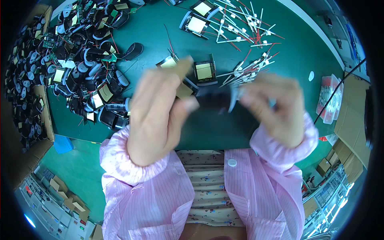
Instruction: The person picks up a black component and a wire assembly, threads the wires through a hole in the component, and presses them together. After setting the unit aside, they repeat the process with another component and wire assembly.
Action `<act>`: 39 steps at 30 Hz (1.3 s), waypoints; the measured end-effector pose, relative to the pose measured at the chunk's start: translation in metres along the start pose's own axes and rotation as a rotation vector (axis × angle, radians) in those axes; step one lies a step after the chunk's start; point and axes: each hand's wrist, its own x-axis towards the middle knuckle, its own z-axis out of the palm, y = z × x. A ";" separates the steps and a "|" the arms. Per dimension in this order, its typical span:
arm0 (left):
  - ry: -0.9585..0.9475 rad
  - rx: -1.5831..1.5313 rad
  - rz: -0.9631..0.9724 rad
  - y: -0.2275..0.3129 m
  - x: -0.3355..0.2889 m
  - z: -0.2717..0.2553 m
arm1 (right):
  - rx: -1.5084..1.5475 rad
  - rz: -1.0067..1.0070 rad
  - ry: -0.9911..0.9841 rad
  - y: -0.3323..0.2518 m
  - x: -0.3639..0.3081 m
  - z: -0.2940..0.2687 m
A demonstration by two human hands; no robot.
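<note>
My left hand [158, 114] and my right hand [276, 108] are raised over the green table [160, 32], both blurred by motion. Between them they grip a small black part [214, 98] with a tan taped face; my left thumb presses on its left end, and my right fingers pinch its right end beside a pale strip. Just behind the hands lie two similar black parts with yellow taped tops [204, 71]. Pink striped sleeves cover both forearms.
A heap of black parts with yellow tape and green boards [86, 60] fills the table's left. A cardboard box of dark pieces [26, 80] stands far left. White-tipped red wires [240, 28] lie at the back right, a clear plastic box [330, 98] at the right.
</note>
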 end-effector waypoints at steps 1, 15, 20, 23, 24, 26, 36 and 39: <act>0.010 0.307 0.138 -0.006 0.007 -0.001 | 0.012 -0.006 0.080 0.012 0.005 -0.012; -0.113 0.677 0.040 -0.014 0.005 -0.007 | -0.671 0.334 0.309 0.082 0.068 -0.016; 0.212 -0.244 0.045 -0.011 -0.006 -0.005 | -0.881 0.216 0.416 0.083 0.070 -0.007; 0.129 -0.535 -0.004 -0.005 -0.016 -0.016 | -1.018 0.167 0.379 0.072 0.068 -0.008; 0.095 -0.728 -0.042 -0.004 -0.019 -0.015 | -1.045 0.171 0.360 0.072 0.065 -0.010; 0.061 -0.797 -0.064 -0.005 -0.022 -0.014 | -1.025 0.118 0.391 0.076 0.059 -0.016; -0.048 -1.296 -0.338 0.003 -0.021 0.003 | 0.748 0.404 0.688 0.071 0.044 -0.026; -0.119 -1.278 -0.329 0.002 -0.023 0.001 | 0.523 0.370 0.709 0.066 0.039 -0.029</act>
